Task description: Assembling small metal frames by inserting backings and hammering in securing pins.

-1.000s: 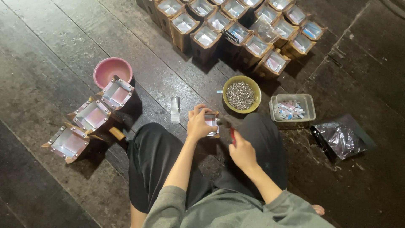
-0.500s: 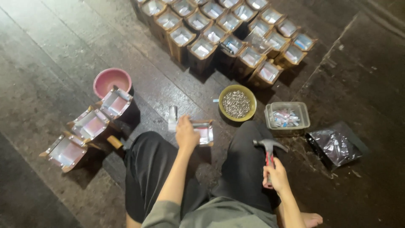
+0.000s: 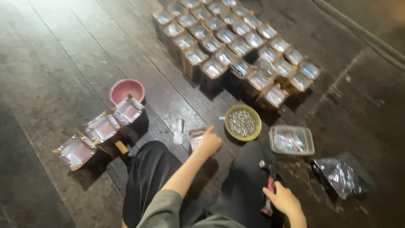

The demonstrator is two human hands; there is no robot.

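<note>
I sit on a dark plank floor in black trousers. My left hand [image 3: 209, 142] reaches forward and rests on a small wooden box with a shiny lining [image 3: 196, 137] that stands on the floor between my knees. My right hand [image 3: 283, 201] is low at the right, shut on the red handle of a hammer [image 3: 268, 186] whose metal head points away from me over my right knee. A yellow bowl of small nails [image 3: 242, 122] lies just beyond the left hand.
Three finished boxes [image 3: 102, 128] and a pink bowl [image 3: 126, 90] sit at the left. Rows of several similar boxes [image 3: 236, 55] fill the back. A clear plastic tub [image 3: 291, 140] and a dark plastic bag [image 3: 339, 175] are at the right. A small white piece [image 3: 179, 131] lies near the box.
My right hand has drawn back from the box to my right side with the hammer. The left hand has set the box down on the floor and stayed on it.
</note>
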